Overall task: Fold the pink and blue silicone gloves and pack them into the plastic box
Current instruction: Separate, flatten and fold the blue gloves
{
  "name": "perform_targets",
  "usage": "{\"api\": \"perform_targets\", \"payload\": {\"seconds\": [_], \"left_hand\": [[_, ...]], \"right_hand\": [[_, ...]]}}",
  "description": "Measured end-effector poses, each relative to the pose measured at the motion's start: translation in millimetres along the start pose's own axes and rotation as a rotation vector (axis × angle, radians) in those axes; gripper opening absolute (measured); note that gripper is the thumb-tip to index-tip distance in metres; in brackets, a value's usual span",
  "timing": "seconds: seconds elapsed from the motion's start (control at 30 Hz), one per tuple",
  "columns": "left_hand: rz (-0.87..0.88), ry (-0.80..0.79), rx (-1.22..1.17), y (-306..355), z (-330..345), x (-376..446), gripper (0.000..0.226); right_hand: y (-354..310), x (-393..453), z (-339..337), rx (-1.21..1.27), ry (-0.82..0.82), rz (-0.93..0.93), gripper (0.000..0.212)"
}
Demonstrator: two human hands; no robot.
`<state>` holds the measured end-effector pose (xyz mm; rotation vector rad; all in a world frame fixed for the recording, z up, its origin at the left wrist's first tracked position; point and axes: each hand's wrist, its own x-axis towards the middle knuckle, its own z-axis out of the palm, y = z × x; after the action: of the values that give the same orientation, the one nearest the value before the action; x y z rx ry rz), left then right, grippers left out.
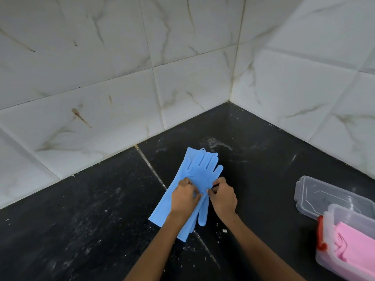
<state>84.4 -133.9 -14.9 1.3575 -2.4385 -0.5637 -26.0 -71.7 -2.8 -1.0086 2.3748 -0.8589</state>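
The blue silicone gloves (pixel 199 167) lie stacked on the dark counter, fingers of the top one pointing toward the wall corner. A thumb of the lower glove sticks out toward me at the bottom. My left hand (pixel 184 197) and my right hand (pixel 223 196) both pinch the middle of the top blue glove, close together. The pink gloves (pixel 355 246) lie folded inside the clear plastic box (pixel 332 260) at the lower right, which has a red latch.
The box's clear lid (pixel 324 195) lies flat on the counter just behind the box. White marble-pattern tiled walls (pixel 121 78) close the counter at the back and right, meeting in a corner. Small white crumbs speckle the dark counter (pixel 81 220).
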Motion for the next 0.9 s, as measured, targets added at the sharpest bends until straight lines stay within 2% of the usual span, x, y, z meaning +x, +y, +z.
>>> {"api": "perform_targets", "payload": {"seconds": [0.17,0.3,0.43,0.6,0.77,0.9], "left_hand": [[-0.034,0.104,-0.048,-11,-2,4,0.016],[-0.022,0.033,-0.109,-10,-1,7,0.016],[-0.007,-0.069,-0.087,-5,4,7,0.03],[0.012,-0.028,-0.018,5,6,9,0.015],[-0.13,0.065,-0.255,23,11,3,0.017],[-0.158,0.034,-0.386,37,15,1,0.021]], "right_hand": [[8,-3,-4,0.033,-0.006,0.015,0.027],[5,-3,-2,0.027,-0.011,0.031,0.033],[4,0,-3,0.015,-0.036,0.044,0.035],[6,3,-2,0.045,-0.04,0.044,0.033],[25,4,-25,0.0,0.012,0.035,0.03],[58,-2,-56,-0.137,0.093,0.07,0.024]]}}
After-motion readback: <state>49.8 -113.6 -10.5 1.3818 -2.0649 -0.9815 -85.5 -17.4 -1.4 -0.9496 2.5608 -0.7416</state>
